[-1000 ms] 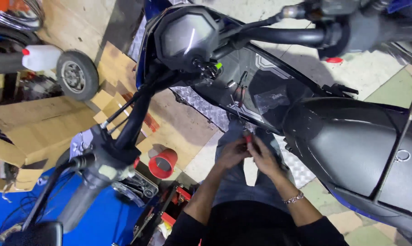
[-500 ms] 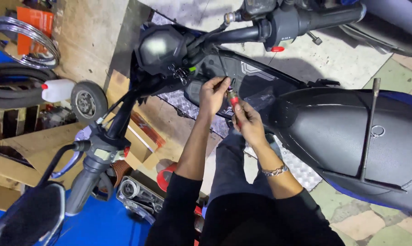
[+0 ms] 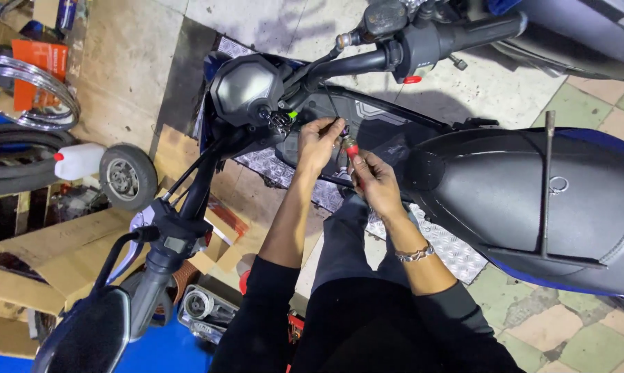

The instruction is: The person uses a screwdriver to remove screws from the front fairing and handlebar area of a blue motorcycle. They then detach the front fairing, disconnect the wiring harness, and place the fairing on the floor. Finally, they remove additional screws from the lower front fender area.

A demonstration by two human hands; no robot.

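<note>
Packages: where cardboard lines the floor at left, an orange box sits top left and a white jug with a red cap lies beside a small wheel.
Grip: left hand pinches a thin wire; right hand is closed around a red-handled screwdriver at the scooter's black panel.
Change: the view has shifted slightly since half a second ago; hands stay at the panel.

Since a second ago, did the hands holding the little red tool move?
Yes. The left hand and right hand with the red-handled tool moved from beside the black seat toward the round speedometer.
</note>
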